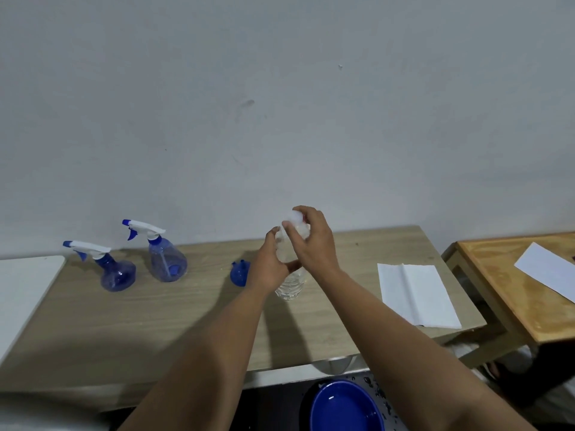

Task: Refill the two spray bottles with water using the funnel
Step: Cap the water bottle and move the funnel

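Observation:
Two blue see-through spray bottles with white and blue trigger heads stand at the table's back left: a squat one (116,273) and a taller one (166,262) to its right. A blue funnel (239,273) lies on the table, partly hidden behind my left wrist. A clear plastic water bottle (291,286) stands upright in the middle. My left hand (273,262) wraps around its body. My right hand (311,241) grips its white cap (295,216) from above.
A folded white paper towel (417,293) lies on the wooden table (124,325) to the right. A second orange-brown table (510,290) with a white sheet (547,272) stands further right. A blue basin (345,407) sits on the floor below the front edge. A white surface (21,293) adjoins at left.

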Motion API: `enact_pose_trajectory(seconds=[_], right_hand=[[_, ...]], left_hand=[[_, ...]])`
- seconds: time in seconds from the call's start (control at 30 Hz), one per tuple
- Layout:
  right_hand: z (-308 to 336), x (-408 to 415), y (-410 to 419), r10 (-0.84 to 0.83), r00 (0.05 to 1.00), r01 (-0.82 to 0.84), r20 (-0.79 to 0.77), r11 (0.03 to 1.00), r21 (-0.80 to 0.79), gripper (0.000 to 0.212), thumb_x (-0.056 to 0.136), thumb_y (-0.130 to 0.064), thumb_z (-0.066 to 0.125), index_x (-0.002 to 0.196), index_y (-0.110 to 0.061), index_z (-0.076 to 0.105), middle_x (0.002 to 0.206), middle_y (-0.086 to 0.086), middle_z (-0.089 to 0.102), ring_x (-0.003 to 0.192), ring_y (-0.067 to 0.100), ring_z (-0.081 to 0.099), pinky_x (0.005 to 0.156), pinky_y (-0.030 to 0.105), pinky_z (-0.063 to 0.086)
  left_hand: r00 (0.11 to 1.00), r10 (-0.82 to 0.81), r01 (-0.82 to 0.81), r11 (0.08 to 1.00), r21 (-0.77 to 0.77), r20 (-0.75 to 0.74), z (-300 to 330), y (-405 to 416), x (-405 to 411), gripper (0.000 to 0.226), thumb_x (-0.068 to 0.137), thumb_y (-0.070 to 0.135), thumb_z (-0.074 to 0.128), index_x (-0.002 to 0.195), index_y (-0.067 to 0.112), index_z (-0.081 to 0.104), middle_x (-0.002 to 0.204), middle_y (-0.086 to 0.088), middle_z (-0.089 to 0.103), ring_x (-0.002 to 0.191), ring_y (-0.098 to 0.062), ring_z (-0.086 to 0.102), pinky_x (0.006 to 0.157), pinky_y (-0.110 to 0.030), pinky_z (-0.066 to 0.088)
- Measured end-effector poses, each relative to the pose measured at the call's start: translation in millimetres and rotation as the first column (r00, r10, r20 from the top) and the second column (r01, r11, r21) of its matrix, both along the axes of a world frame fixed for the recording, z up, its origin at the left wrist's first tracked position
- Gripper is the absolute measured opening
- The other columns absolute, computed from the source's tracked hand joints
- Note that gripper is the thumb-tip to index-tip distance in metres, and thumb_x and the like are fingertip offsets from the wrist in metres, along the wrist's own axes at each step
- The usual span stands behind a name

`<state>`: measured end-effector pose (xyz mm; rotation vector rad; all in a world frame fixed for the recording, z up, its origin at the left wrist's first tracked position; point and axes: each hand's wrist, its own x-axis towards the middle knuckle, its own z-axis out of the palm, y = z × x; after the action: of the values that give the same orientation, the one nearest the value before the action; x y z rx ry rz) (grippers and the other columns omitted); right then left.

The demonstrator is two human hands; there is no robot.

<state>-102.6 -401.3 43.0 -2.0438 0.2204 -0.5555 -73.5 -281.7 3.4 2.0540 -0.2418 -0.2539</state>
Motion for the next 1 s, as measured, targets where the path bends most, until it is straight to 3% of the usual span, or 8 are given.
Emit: enact_pose_trajectory(seconds=[0.1,0.23,0.37,0.5,0.67,0.83,1.0], right_hand=[[-33,-14,7,-0.006,0.995,0.018,-0.102,0.993,0.114,0.078,0.086,-0.057,0.079,0.151,-0.032,0.044,0.144,-0.013,0.053,0.133,0.002,0.05,0.108,0.027,0.045],[-74,-18,12,0.006,0.983,0.032,-0.182,0.978,0.206,0.107,0.071,-0.058,0.091,0.158,-0.036,0.033,0.152,-0.016,0.046,0.137,0.002,0.047,0.109,0.026,0.044],[-107,-13,13,-0.008,0.971,0.064,-0.239,0.972,0.226,0.107,0.067,-0.059,0.093,0.154,-0.039,0.035,0.149,-0.012,0.051,0.136,0.007,0.05,0.111,0.032,0.047],[-132,-6,13,0.006,0.971,0.06,-0.24,0.963,0.264,0.102,0.066,-0.062,0.094,0.15,-0.042,0.039,0.144,-0.016,0.057,0.133,0.011,0.057,0.108,0.045,0.055],[-139,-1,17,-0.023,0.972,0.09,-0.235,0.956,0.279,0.088,0.066,-0.05,0.097,0.137,-0.04,0.046,0.13,-0.018,0.063,0.121,0.008,0.064,0.1,0.042,0.059],[-139,3,20,-0.052,0.971,0.116,-0.235,0.956,0.269,0.081,0.069,-0.039,0.096,0.133,-0.036,0.047,0.125,-0.014,0.065,0.112,0.008,0.067,0.091,0.036,0.062],[-133,22,21,-0.075,0.971,0.136,-0.227,0.954,0.266,0.071,0.071,-0.03,0.094,0.128,-0.032,0.052,0.118,-0.011,0.068,0.106,0.006,0.068,0.084,0.026,0.061]], left_hand=[[0.999,-0.017,0.014,0.995,0.1,0.029,-18,17,-3,0.128,0.061,0.045,0.092,0.156,0.04,0.005,0.16,0.008,0.031,0.141,-0.015,0.04,0.104,-0.029,0.043],[0.992,0.107,-0.12,0.967,0.226,0.069,-62,50,3,0.126,0.064,0.054,0.088,0.159,0.026,0.01,0.164,0.0,0.02,0.151,-0.022,0.02,0.118,-0.041,0.032],[0.977,0.197,-0.212,0.928,0.307,0.078,-102,70,22,0.102,0.081,0.046,0.077,0.158,0.017,0.018,0.163,-0.006,0.026,0.151,-0.026,0.02,0.119,-0.045,0.029],[0.976,0.206,-0.217,0.897,0.386,0.068,-134,75,41,0.099,0.083,0.053,0.073,0.158,0.018,0.018,0.164,-0.003,0.025,0.15,-0.022,0.025,0.119,-0.044,0.03],[0.972,0.209,-0.233,0.876,0.423,0.103,-149,73,60,0.096,0.078,0.044,0.08,0.156,0.022,0.027,0.159,0.002,0.036,0.143,-0.021,0.038,0.116,-0.04,0.037],[0.965,0.175,-0.246,0.86,0.448,0.194,-146,74,67,0.066,0.075,0.043,0.078,0.132,0.022,0.054,0.13,0.002,0.063,0.116,-0.023,0.061,0.096,-0.038,0.051],[0.964,0.147,-0.236,0.854,0.464,0.221,-136,82,74,0.061,0.071,0.049,0.078,0.124,0.027,0.059,0.12,0.007,0.067,0.106,-0.02,0.065,0.091,-0.037,0.053]])
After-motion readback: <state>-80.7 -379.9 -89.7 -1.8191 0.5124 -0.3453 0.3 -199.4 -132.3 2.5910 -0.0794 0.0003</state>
